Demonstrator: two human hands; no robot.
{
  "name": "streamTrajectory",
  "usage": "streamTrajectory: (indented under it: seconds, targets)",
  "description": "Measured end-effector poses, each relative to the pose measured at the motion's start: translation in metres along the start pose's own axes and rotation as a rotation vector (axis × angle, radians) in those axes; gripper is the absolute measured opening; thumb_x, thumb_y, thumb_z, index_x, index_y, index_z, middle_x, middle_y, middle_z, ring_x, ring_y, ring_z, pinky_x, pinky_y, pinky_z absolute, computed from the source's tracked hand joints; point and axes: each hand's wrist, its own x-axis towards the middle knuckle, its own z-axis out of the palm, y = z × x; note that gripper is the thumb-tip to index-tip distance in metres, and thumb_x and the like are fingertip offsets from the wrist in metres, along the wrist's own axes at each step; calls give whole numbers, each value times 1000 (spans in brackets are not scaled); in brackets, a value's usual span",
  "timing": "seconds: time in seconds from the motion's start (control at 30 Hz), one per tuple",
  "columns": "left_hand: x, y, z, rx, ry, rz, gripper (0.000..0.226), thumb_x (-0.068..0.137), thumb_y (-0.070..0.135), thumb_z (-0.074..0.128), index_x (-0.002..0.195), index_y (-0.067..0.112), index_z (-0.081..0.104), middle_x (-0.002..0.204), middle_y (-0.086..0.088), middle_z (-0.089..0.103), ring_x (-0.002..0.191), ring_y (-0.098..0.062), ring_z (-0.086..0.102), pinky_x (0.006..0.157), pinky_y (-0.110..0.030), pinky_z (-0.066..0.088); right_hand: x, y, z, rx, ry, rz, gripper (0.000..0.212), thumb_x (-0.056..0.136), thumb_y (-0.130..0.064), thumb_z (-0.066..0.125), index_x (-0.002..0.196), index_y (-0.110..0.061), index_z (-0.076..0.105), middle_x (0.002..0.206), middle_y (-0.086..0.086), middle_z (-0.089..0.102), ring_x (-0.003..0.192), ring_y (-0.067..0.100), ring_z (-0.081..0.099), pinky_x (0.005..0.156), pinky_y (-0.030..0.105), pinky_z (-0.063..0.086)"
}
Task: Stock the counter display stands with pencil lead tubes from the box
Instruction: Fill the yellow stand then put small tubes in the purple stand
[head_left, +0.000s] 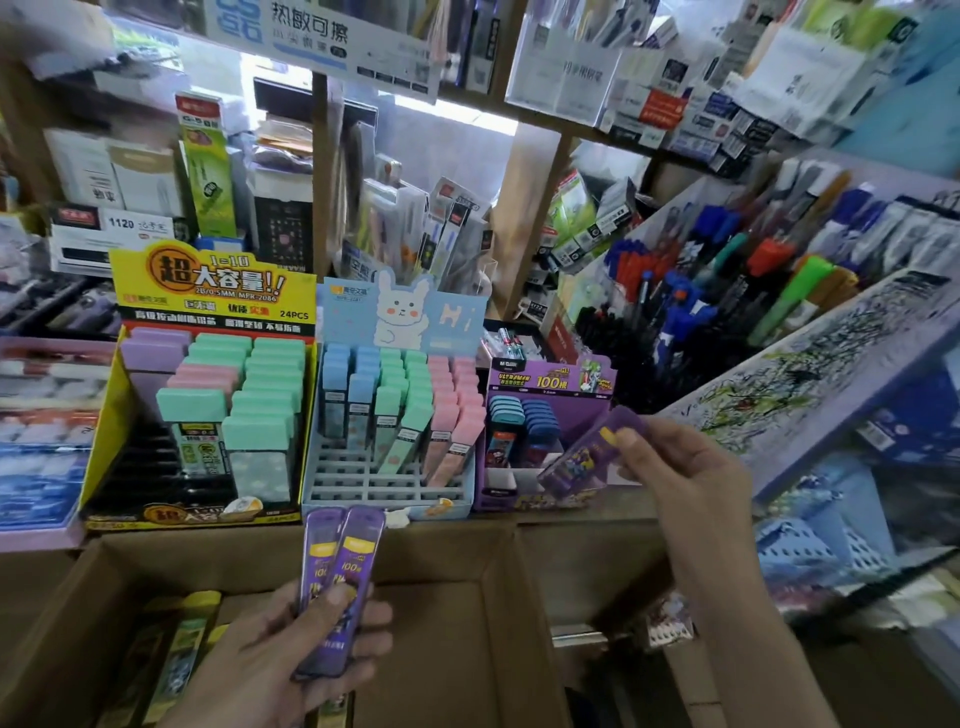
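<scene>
My left hand (291, 649) grips two purple lead tubes (340, 566) upright above the open cardboard box (441, 551). My right hand (680, 473) pinches a single purple lead tube (587, 457) by its upper end, tilted, its lower end over the front of the purple display stand (550, 382). That stand holds several blue-capped tubes at its back. To its left are a blue rabbit stand (395, 483) with blue, green and pink tubes, and a yellow stand (111, 415) with green, pink and purple ones.
More yellow-edged packs (182, 654) lie in the box at lower left. Pens fill a slanted rack (727, 291) on the right, beside a scribbled test pad (810, 374). Shelves of stationery rise behind the stands. Blue baskets (815, 535) sit at lower right.
</scene>
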Motion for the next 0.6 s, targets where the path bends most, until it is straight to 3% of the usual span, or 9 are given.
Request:
streamTrajectory:
  seconds: [0.13, 0.3, 0.5, 0.6]
  targets:
    - [1, 0, 3, 14, 19, -10, 23, 91, 12, 62, 108, -1, 70, 97, -25, 76, 80, -38, 77, 69, -40, 58, 26, 3, -10, -114, 31, -95, 17, 91, -4, 74, 94, -19, 77, 80, -3, 79, 72, 8, 72, 67, 17, 59]
    - [5, -1, 2, 5, 33, -15, 26, 89, 12, 63, 109, -2, 70, 99, -26, 75, 80, -39, 76, 63, -38, 61, 50, 11, -5, -289, -47, -192, 29, 93, 0, 71, 93, -29, 76, 81, -9, 79, 76, 7, 73, 72, 21, 61]
    - [7, -3, 0, 24, 52, 0, 22, 91, 13, 64, 107, 1, 72, 98, -25, 76, 82, -39, 76, 60, -38, 62, 64, 24, 3, -388, -127, -186, 37, 92, -1, 72, 92, -37, 73, 80, -9, 78, 78, 8, 75, 73, 24, 63]
    - [8, -4, -1, 36, 67, 6, 20, 92, 12, 64, 106, 2, 73, 97, -24, 76, 82, -39, 76, 60, -38, 61, 70, 29, 7, -462, -164, -175, 29, 92, -1, 72, 94, -30, 71, 79, -7, 77, 77, 7, 75, 73, 28, 63]
